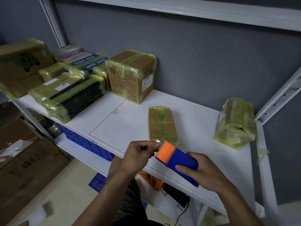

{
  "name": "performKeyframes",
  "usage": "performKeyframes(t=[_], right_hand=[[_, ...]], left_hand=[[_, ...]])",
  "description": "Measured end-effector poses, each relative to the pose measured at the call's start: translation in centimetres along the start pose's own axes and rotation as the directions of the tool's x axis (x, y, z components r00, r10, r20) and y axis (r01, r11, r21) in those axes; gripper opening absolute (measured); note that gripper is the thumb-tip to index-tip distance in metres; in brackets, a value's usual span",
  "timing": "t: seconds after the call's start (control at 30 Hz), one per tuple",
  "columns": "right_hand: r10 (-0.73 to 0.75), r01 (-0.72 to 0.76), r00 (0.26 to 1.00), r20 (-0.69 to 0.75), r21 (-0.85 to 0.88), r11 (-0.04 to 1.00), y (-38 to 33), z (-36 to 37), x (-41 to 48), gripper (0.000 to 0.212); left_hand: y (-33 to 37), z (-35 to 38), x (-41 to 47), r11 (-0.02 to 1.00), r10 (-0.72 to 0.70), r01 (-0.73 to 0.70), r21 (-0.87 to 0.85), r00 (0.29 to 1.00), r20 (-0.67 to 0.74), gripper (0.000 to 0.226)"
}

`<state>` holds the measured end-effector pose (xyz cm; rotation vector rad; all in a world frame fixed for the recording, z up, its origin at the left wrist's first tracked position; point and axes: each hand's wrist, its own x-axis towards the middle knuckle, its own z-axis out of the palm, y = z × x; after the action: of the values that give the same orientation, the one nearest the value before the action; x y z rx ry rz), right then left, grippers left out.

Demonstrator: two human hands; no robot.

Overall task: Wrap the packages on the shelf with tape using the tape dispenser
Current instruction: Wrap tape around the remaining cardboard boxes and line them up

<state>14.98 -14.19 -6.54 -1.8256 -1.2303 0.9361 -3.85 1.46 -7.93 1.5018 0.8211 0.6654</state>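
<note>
The white shelf (195, 110) carries every parcel – all brown card under yellowish clear tape. Far left of the flat package (161, 124) sits a crowded pile of wrapped boxes (53, 85), some stacked on others. Behind the flat package and a little left stands a cube-shaped box (132, 75) against the grey wall. Well right of the flat package a lumpy parcel (234, 123) stands on end. Below and left of it, under the shelf, is a blue crate (84, 141). The flat package lies lengthwise, its near end at the shelf's front edge. Just in front of that end is the tape dispenser (179, 160) – blue body, orange head – grasped round its body by the right grip (205, 173). The left grip (138, 155) is curled, thumb and forefinger pinching a glinting tape end (157, 141) at the orange head
</note>
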Motion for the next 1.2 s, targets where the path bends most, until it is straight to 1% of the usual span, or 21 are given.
performKeyframes(t=[0.07,0.17,0.23,0.3,0.43,0.5,0.6,0.77,0.83,0.9,0.97,1.03,1.13,1.2], right_hand=[[0.001,-0.001,0.999,-0.041,-0.013,1.000,-0.5,0.4,0.1,0.052],[0.003,-0.006,0.996,-0.090,-0.040,0.999,-1.1,0.6,0.4,0.050],[0.010,-0.014,0.998,-0.062,-0.065,0.998,-1.4,0.7,0.6,0.049],[0.016,-0.020,0.999,-0.047,-0.083,0.996,-1.7,0.6,0.7,0.055],[0.041,-0.044,0.999,-0.023,-0.138,0.989,-1.6,-0.4,0.4,0.060],[0.060,-0.061,0.998,-0.014,-0.190,0.980,-1.3,-1.1,0.3,0.063],[0.084,-0.088,0.996,-0.024,-0.292,0.952,-1.1,-1.3,0.4,0.069],[0.083,-0.086,0.996,-0.023,-0.327,0.941,-1.5,-1.7,0.9,0.069],[0.067,-0.078,0.997,-0.043,-0.346,0.935,-1.7,-2.0,1.2,0.067],[0.043,-0.067,0.996,-0.076,-0.361,0.930,-1.9,-2.1,1.4,0.064],[0.019,-0.066,0.991,-0.134,-0.356,0.932,-2.4,-1.8,1.6,0.061],[-0.018,-0.059,0.981,-0.193,-0.387,0.920,-3.2,-1.6,1.8,0.053],[-0.054,-0.041,0.977,-0.205,-0.432,0.901,-4.9,-1.7,2.4,0.043],[-0.013,-0.079,0.983,-0.186,-0.481,0.873,-5.5,-1.8,3.2,0.050]], left_hand=[[-0.2,-0.2,0.0,1.000,0.013,-0.013,0.008,1.000,-0.011,0.015],[-0.5,-0.7,0.0,1.000,-0.009,0.009,0.000,0.999,-0.033,0.022],[-0.5,-1.1,0.1,1.000,-0.023,0.023,0.012,0.999,-0.045,0.022],[-0.4,-1.5,0.2,0.999,-0.026,0.027,0.020,0.998,-0.053,0.019],[-0.8,-2.8,0.4,1.000,-0.011,0.012,0.010,0.991,-0.136,0.014],[-1.4,-3.2,0.5,0.999,-0.002,0.006,0.033,0.991,-0.135,0.014],[-2.3,-3.1,0.5,0.999,-0.036,0.038,0.016,0.988,-0.153,0.014],[-3.3,-3.2,0.8,0.999,-0.036,0.029,-0.033,0.977,-0.209,0.008],[-3.9,-3.4,0.7,0.999,-0.024,0.015,-0.043,0.975,-0.221,0.012],[-4.3,-3.5,0.8,1.000,-0.010,0.005,-0.023,0.972,-0.233,0.023],[-4.8,-3.6,1.0,1.000,-0.016,0.009,-0.029,0.964,-0.266,0.036],[-5.4,-3.6,1.4,0.999,-0.033,0.033,-0.001,0.962,-0.271,0.043],[-5.8,-3.2,1.4,0.992,-0.081,0.105,0.070,0.957,-0.279,0.046],[-5.7,-2.6,1.6,0.989,-0.106,0.132,0.064,0.944,-0.313,0.038]])
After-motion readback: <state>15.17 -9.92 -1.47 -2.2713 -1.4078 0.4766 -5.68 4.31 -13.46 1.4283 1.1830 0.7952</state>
